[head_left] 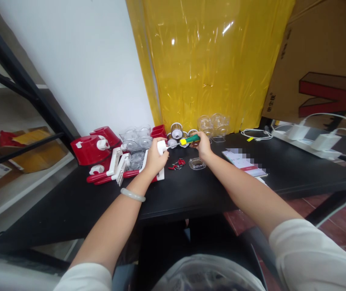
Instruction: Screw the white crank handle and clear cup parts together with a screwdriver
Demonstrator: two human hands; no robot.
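My left hand (pixel 157 157) is closed around a white round plastic part (pixel 162 147), held up over the black table. A screwdriver (pixel 193 138) with a green and yellow handle is gripped in my right hand (pixel 203 146). Its metal shaft points left and reaches the white part; whether the tip sits in a screw is too small to tell. Beneath my hands lie small red pieces and screws (pixel 179 163). Close to my right wrist is a clear plastic cover (pixel 197 163). Several white-rimmed drums (pixel 177 130) stand just behind the screwdriver.
Red housings (pixel 89 149), white and red handled parts (pixel 116 165) and clear plastic cups (pixel 136 136) fill the left side. More clear parts (pixel 213 123) stand at the back. Rightward are a phone (pixel 244 161), a power strip (pixel 308 143) with cables, and a cardboard box (pixel 321 60).
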